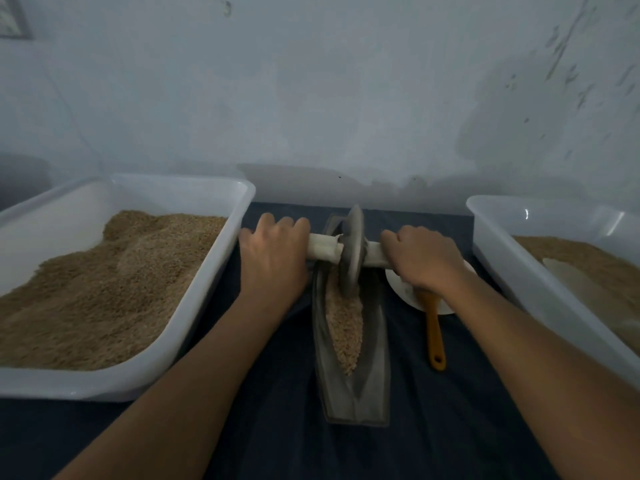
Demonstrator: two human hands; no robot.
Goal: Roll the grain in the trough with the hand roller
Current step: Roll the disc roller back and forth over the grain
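Both hands are on the roller [350, 252] and the work is under way: the left hand [273, 254] is wrapped around the pale wooden axle on its side, the right hand [420, 259] curled over the other end, so the grey wheel stands upright between them. The wheel sits in the far half of the trough [377, 344], its lower edge buried in the grain [344, 327]. The near stretch of grain looks whole and lumpy (hard to say how much of it has been crushed), so I'd judge plenty of passes remain.

The trough is a long, narrow, boat-shaped dish, dull grey like metal or stone, on a dark blue cloth [277, 427]. Either side stand smooth white plastic tubs, the left tub [194, 306] heaped with fine tan grain, the right tub [519, 271] holding some too. A small brush with an orange handle [434, 337] rests on a white plate [398, 285] beside the trough.
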